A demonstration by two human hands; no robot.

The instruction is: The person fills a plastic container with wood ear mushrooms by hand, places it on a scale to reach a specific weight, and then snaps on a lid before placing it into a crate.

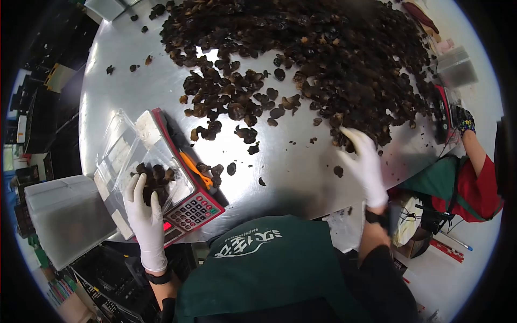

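Dark mushroom pieces point(156, 180) lie in a clear plastic container point(126, 145) on a red scale point(202, 210). My left hand point(142, 215), in a white glove, is at these pieces, its fingertips touching them; whether it grips any is hard to make out. Over the metal table, my right hand point(363, 164), also gloved in white, has its fingers apart and nothing visible in them. It is beside the near edge of the big heap of dark mushrooms point(344, 70). An orange-handled tool point(196, 169) rests along the scale's side.
Stacked clear containers point(70, 215) stand left of the scale. A smaller mushroom cluster point(226, 94) lies mid-table point(291, 177). At the right, a co-worker's gloved hand point(464, 119) is beside another red scale point(442, 116), with clear containers point(458, 67) behind it.
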